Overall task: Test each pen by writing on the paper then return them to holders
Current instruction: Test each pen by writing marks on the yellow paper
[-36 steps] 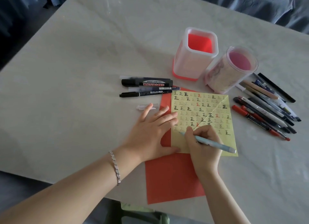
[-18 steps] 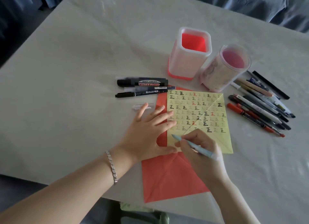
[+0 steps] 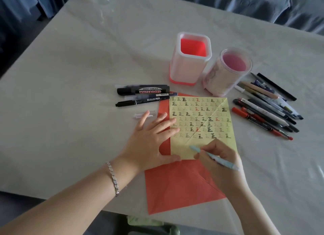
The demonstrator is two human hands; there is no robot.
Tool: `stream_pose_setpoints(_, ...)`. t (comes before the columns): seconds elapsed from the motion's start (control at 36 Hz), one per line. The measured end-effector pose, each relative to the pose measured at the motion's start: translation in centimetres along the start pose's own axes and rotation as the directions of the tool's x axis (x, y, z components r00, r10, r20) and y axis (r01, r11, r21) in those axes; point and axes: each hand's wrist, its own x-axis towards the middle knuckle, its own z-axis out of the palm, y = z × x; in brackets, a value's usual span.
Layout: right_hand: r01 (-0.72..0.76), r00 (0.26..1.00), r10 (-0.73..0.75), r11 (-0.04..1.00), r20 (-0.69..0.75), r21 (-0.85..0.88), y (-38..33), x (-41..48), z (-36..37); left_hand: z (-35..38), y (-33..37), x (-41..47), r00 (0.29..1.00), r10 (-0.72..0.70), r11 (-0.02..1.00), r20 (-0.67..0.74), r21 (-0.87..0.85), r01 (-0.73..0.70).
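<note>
Grips in the right hand (image 3: 220, 164) a slim light-blue plastic pen (image 3: 216, 159), fingers curled round the barrel, tip set on the blank lower part of a square yellow paper sheet (image 3: 201, 117) covered in rows of small black, grey and red written marks. Lays the left hand (image 3: 150, 143) flat, fingers straight and spread, across the left edge of that sheet and of the larger red paper sheet (image 3: 178, 185) beneath it, thumb at the yellow sheet's lower left corner. Wears a silver link bracelet (image 3: 113, 178) on the left wrist.

Beyond the paper, two holders upright and just beside each other on the pale cloth-covered table (image 3: 70, 94): a square white plastic holder with a red base (image 3: 188, 68), only its red floor in view inside, and a round clear plastic holder with a pink interior (image 3: 222, 78), only its pink floor in view.

Right of the paper, a loose row of black, red, white and tan pens (image 3: 263, 110) flat on the table. Left of the holders, a fat black whiteboard marker (image 3: 143, 91) among thinner pens, a thin black pen (image 3: 140, 101) nearest the hands. Below these, a small clear cap (image 3: 140, 115) just by the left little finger.
</note>
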Motion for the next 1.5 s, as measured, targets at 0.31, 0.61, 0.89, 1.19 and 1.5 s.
stream_pose_setpoints(0.31, -0.056, 0.987, 0.056, 0.998, -0.154, 0.007, 1.3, 0.6, -2.2, -0.2, 0.1, -0.1, 0.999, 0.008, 0.999, 0.051, 0.048, -0.010)
stream_pose_setpoints(0.61, 0.026, 0.995, 0.000, 0.965, -0.100, 0.261, -1.1, 0.6, -3.4, -2.0, -0.4, -0.4, 0.974, -0.174, 0.984, -0.143, 0.021, 0.179)
stream_pose_setpoints(0.89, 0.034, 0.999, -0.045, 0.958, 0.031, 0.283, -2.5, 0.7, -2.9, -3.8, -3.0, 0.1, 0.960, -0.250, 0.960, -0.127, 0.098, 0.263)
stream_pose_setpoints(1.19, 0.028, 0.978, -0.124, 0.875, 0.167, 0.483, -5.8, 0.5, -3.4, -6.6, 0.4, -0.5, 0.897, -0.442, 0.849, -0.025, -0.336, 0.409)
stream_pose_setpoints(1.5, 0.045, 0.984, -0.134, 0.830, 0.120, 0.556, -8.9, 0.0, -3.9, -10.1, 3.9, 0.1, 0.908, -0.419, 0.735, -0.030, -0.598, 0.319)
